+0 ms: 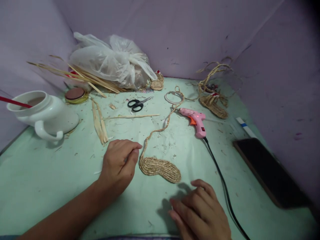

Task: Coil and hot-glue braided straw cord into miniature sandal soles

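A flat coil of braided straw cord (160,168), shaped like a small shoe sole, lies on the green table. Its loose braid (160,130) runs up and away toward a ring. Just left of the coil is my left hand (120,163), fingers curled and thumb close to the forefinger; the fingertips are beside the braid, seemingly apart from it. My right hand (202,213) hovers at the lower right of the coil. Thumb and a finger come together there around a tiny pale speck that I cannot make out, while another finger sticks out.
A pink glue gun (196,120) trails a black cord (223,180) down the right side, near a phone (270,173). Scissors (137,104), a silver ring (173,97), straw strips (98,121), a white jug (53,113), a plastic bag (112,61) and a small woven slipper (213,105) lie around.
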`<state>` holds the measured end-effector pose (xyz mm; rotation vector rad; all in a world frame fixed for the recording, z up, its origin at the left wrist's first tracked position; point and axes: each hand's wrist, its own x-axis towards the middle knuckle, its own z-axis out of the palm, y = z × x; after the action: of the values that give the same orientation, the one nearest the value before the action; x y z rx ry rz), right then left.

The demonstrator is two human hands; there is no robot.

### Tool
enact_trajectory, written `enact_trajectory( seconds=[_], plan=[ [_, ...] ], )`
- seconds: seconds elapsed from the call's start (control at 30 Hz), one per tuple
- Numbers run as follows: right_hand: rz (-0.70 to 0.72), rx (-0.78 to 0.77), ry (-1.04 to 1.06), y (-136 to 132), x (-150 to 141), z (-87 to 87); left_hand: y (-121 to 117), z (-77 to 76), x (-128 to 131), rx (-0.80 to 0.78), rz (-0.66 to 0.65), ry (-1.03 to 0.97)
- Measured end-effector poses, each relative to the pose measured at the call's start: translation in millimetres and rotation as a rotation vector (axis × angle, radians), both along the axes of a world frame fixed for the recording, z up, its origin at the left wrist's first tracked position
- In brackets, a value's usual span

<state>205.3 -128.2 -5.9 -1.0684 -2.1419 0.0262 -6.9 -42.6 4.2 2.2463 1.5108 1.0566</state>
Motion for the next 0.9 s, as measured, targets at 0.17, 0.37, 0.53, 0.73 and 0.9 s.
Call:
enact_trajectory(
  seconds=[0.17, 0.37, 0.53, 0.73, 0.9],
  plan=[
    [-0.042, 0.023, -0.031, -3, 0, -6.5, 3, -1.9, 0, -0.044, 0.034, -0.003],
    [-0.116, -0.009, -0.006, 1, -5, -9.1, 4, -0.8, 1, -0.1, 0.043, -0.021],
    [-0.097, -0.036, -0.067, 3, -7, -11.6, 2, -1.7, 2, -0.12, 0.021, -0.022],
    [-0.099, -0.043, -0.125, 4, -5, -13.5, 1, -0.6, 2, -0.142, 0.024, -0.028],
    [-0.086, -0.064, -0.146, 3, -4, -14.2, 2, -0.5, 3, -0.142, 0.023, -0.016]
  ],
)
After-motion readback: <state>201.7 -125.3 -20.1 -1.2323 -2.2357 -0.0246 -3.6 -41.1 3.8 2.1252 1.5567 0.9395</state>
